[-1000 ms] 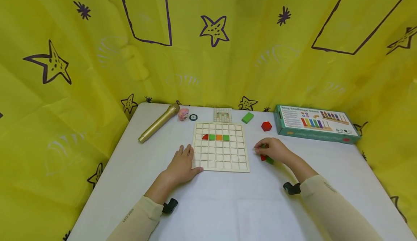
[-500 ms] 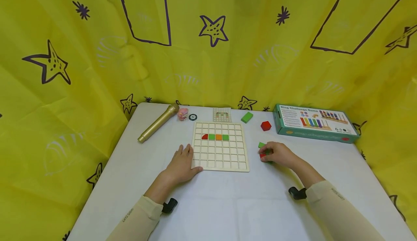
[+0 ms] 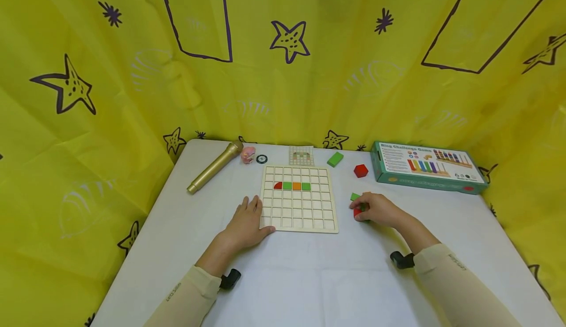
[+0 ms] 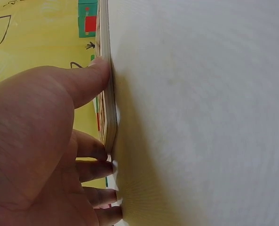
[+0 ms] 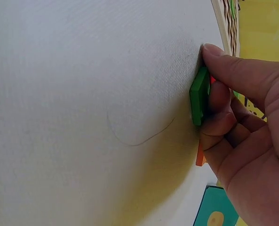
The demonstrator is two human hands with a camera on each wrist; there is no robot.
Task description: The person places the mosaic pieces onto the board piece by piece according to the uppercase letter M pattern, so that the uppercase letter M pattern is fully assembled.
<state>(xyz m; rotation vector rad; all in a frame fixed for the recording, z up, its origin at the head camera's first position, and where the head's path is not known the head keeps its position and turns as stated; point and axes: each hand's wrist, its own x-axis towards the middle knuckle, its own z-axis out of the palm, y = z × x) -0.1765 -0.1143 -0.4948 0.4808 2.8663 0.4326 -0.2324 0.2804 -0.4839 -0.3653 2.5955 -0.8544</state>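
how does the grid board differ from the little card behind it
The board is larger than the card. The left hand touches the board, not the card. The board holds four coloured pieces in one row; the card shows a coloured pattern. Both have a grid.

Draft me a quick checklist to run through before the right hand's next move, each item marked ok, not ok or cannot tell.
1. Grid board braced: ok; the left hand is at its near left corner, thumb touching the near edge.
2. Row unbroken: ok; quarter-round red tile, left green tile, placed orange tile and right green tile fill adjacent squares.
3. Square right of that row bare: ok.
4. Loose tiles spread apart: not ok; several are bunched at the right hand.
5. Firm pinch on the loose red tile: cannot tell; fingers partly hide it.
6. Pattern card uncovered: ok.
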